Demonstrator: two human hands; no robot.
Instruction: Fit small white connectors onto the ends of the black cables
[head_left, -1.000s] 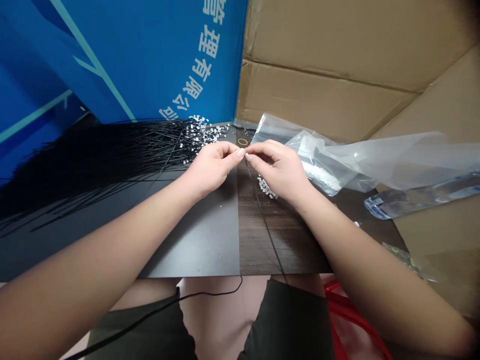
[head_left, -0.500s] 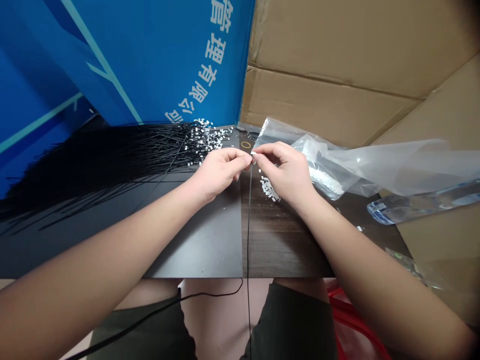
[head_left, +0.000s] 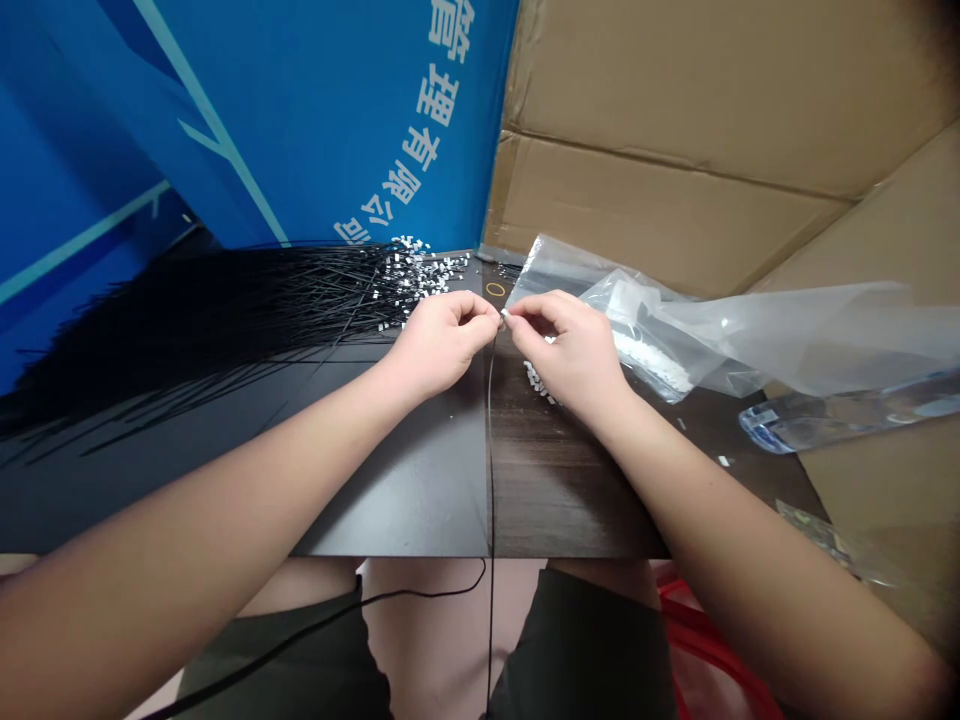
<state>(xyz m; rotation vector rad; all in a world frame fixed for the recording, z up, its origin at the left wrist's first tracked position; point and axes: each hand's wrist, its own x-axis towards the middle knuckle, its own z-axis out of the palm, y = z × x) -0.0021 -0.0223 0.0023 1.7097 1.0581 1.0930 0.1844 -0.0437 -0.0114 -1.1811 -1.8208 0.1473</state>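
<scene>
Thumb and fingers of my left hand (head_left: 455, 338) pinch the upper end of a thin black wire (head_left: 491, 450), which hangs down past the table edge between my legs. Just to its right, my right hand (head_left: 574, 340) pinches a small white piece (head_left: 505, 314) against the wire's tip; whether the tip is inside it I cannot tell. Under my right hand lies a small pile of loose white pieces (head_left: 538, 382), partly covered by the hand. To the left is a big bundle of black wires (head_left: 247, 300), with white pieces (head_left: 420, 270) at their near-centre ends.
A clear plastic bag (head_left: 652, 365) holding white pieces lies right of my hands, beside another clear plastic wrapper (head_left: 780, 420). A yellow ring (head_left: 495, 289) lies behind my fingertips. Cardboard (head_left: 660, 90) and a blue panel (head_left: 315, 110) stand at the back. A black cable (head_left: 300, 630) crosses my lap.
Both hands stay pinched close together, with only slight shifts of the fingers. The hanging wire has bowed a little to the left. The view has shifted slightly.
</scene>
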